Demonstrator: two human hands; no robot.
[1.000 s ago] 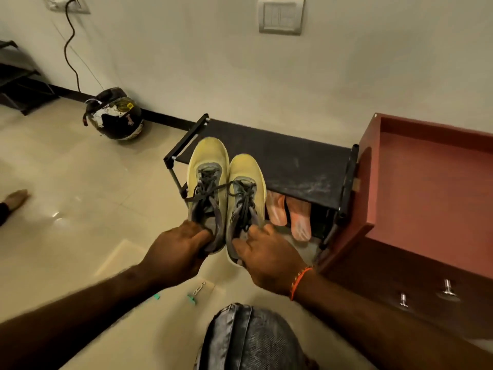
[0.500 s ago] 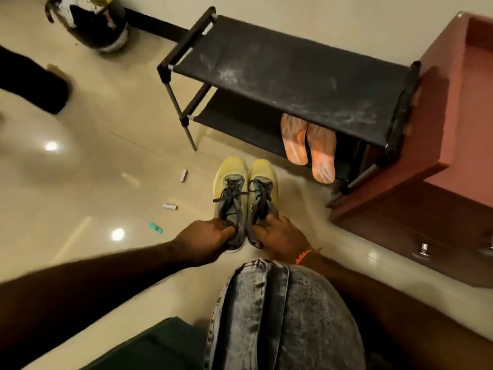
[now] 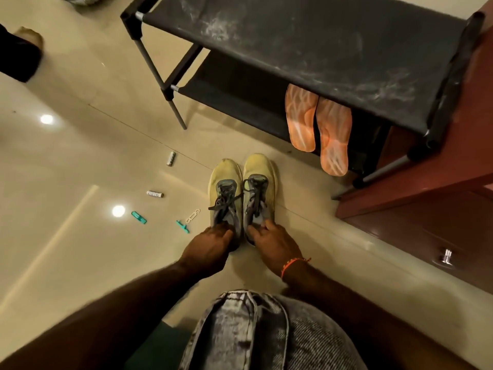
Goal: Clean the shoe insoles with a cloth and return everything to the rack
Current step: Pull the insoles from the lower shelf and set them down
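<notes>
Two yellow sneakers with grey laces stand side by side on the floor, toes toward the rack. My left hand grips the heel collar of the left sneaker. My right hand grips the heel of the right sneaker. Two orange insoles lie on the lower shelf of the black shoe rack, sticking out over its front edge. No cloth is in view.
A red-brown cabinet stands right of the rack. Small items lie on the tiled floor to the left: two white tubes, teal clips and a chain link. My jeans-clad knee fills the bottom. Another person's foot is at far left.
I have lowered both sneakers from the rack's top height down to the floor in front of it. My view tilted downward and closer to the floor.
</notes>
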